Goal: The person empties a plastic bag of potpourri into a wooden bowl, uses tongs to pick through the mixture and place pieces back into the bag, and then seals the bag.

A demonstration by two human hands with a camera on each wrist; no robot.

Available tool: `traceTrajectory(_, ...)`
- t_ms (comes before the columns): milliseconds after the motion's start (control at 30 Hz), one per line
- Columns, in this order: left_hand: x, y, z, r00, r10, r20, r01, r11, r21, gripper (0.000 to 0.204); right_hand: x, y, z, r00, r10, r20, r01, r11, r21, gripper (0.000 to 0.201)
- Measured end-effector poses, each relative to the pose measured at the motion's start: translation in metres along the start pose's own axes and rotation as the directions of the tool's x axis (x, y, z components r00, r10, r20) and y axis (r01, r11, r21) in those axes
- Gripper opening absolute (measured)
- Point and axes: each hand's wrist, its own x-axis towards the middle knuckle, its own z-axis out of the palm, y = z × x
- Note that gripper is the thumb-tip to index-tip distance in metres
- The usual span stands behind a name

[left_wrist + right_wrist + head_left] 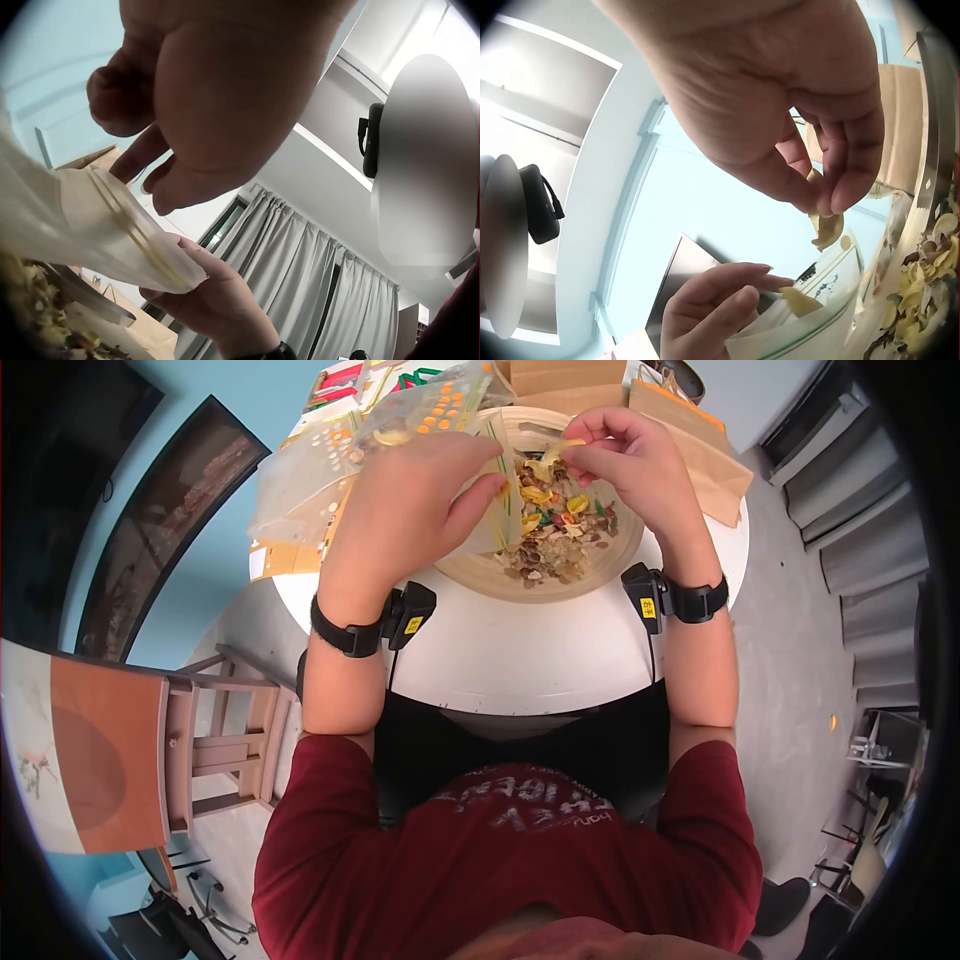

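Note:
My left hand (pixel 420 500) holds a clear zip bag (pixel 497 510) by its mouth, over the left side of a round shallow tray (pixel 470 582). In the right wrist view, a yellow dried piece (pixel 801 301) shows at the bag's mouth near the left fingertips. Thumb and fingertips of my right hand (pixel 630 460) pinch a curled yellowish dried petal (pixel 827 225) above the tray's far right part. Below both hands lies a heap of mixed dried petals (pixel 550 550), with brown, yellow, red and green bits.
More translucent bags with orange and white dots (pixel 300 485) lie on the table's left. Brown paper bags (pixel 690 450) stand behind and right of the tray. A flat grey metal strip (pixel 97 296) lies by the petals. The white table (pixel 520 660) ends just before my body.

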Motion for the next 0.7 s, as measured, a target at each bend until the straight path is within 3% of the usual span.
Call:
traceTrajectory(133, -0.002, 0.0, -0.006, 0.983, 0.017, 0.185, -0.024, 0.999, 0.039, 0.021, -0.002, -0.003, 0.01, 1.0, 0.021, 0.013, -0.022, 0.999, 0.035, 0.019)
traceTrajectory(267, -0.003, 0.009, -0.005, 0.953, 0.034, 0.301, -0.02, 0.998, -0.052, 0.026, 0.0, 0.005, 0.012, 0.99, 0.094, 0.107, -0.077, 0.985, -0.155, 0.014)
traceTrajectory(333, -0.005, 0.016, 0.002, 0.937, 0.058, 0.345, -0.029, 0.996, -0.089, 0.024, 0.0, 0.008, 0.011, 0.986, 0.129, 0.107, -0.089, 0.945, -0.314, 0.013)
traceTrajectory(500, -0.008, 0.02, 0.006, 0.889, 0.041, 0.456, 0.005, 0.995, -0.1, 0.018, -0.003, -0.007, 0.008, 0.996, 0.091, 0.006, -0.085, 0.951, -0.298, 0.01)
traceTrajectory(600, -0.006, 0.014, -0.006, 0.911, 0.004, 0.413, 0.012, 0.999, -0.036, 0.018, -0.001, -0.008, 0.009, 0.984, -0.067, -0.165, 0.043, 0.988, -0.149, 0.014)
traceTrajectory(700, -0.003, 0.009, -0.031, 0.97, 0.038, 0.241, -0.022, 0.997, -0.07, 0.018, -0.002, -0.013, 0.009, 0.908, -0.232, -0.348, 0.233, 0.972, -0.042, 0.018)
